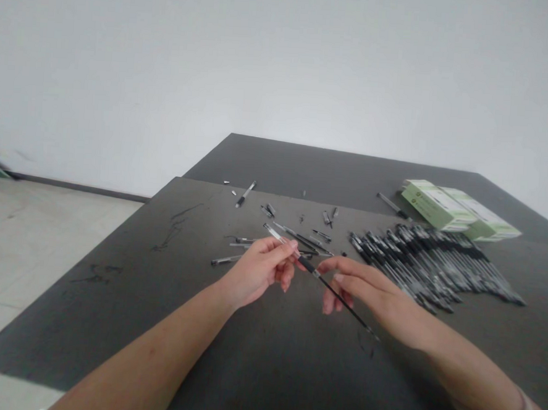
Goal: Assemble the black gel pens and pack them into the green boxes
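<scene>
My left hand (265,269) pinches the clear barrel of a gel pen (306,264) between thumb and fingers, just behind its black rubber grip. The pen slants down to the right. Out of its grip end runs a long, thin dark refill (353,312), its far tip hanging over the table. My right hand (362,284) has its fingers curled loosely around the refill close to the grip. Behind my left hand lie loose pen parts (302,236), partly covered by it.
A broad pile of black-gripped pens (432,264) spreads over the dark table (123,319) at right. Two green-and-white boxes (441,206) lie behind it. One pen (245,194) lies apart at back left, with small caps (268,210) nearby. Dark ink marks (173,226) streak the left side.
</scene>
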A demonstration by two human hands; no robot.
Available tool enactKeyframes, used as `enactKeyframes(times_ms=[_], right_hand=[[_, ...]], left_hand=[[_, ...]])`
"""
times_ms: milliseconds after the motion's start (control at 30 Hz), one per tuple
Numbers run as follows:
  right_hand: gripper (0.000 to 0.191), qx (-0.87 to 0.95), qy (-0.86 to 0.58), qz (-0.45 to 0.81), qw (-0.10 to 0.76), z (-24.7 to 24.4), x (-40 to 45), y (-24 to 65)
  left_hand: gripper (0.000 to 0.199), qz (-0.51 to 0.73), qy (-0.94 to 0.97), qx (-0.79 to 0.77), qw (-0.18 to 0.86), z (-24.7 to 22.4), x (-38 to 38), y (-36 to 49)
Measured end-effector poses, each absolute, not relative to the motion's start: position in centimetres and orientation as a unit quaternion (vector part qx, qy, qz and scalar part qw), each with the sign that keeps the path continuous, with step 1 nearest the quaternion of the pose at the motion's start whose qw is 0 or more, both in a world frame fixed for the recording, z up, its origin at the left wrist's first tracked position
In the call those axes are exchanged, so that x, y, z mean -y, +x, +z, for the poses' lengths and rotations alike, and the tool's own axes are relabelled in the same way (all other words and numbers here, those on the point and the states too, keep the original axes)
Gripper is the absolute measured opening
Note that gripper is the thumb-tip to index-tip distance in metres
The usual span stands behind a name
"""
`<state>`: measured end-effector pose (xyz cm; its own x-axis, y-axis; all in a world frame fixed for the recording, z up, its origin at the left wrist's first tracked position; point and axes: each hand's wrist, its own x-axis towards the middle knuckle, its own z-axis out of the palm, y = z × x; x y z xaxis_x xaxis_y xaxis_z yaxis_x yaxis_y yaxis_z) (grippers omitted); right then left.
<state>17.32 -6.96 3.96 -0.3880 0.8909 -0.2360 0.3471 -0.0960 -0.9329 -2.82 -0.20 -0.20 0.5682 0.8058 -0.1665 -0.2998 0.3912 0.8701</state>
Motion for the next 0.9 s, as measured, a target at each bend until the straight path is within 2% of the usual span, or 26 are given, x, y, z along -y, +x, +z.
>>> enactKeyframes(times_ms=[133, 500, 700, 900], right_hand=[[0.022, 0.623, -0.501, 0.553, 0.236, 4.7, 6.9, 18.3], [0.014, 0.626, -0.542, 0.482, 0.287, 4.3, 6.5, 17.8], [0.026, 0.614, -0.539, 0.483, 0.317, 3.8, 6.7, 17.2], [0.025, 0.627, -0.595, 0.349, 0.361, 2.7, 3.7, 20.0]], left_hand=[[0.027, 0.377, 0.4, -0.304, 0.778, -0.2, -0.1, -3.0], [0.026, 0.394, 0.379, -0.306, 0.779, -0.2, -0.3, -3.0], [0.024, 0.385, 0.379, -0.291, 0.789, -0.3, -0.2, -3.0], [0.022, 0.402, 0.355, -0.299, 0.789, -0.1, -0.4, -3.2]])
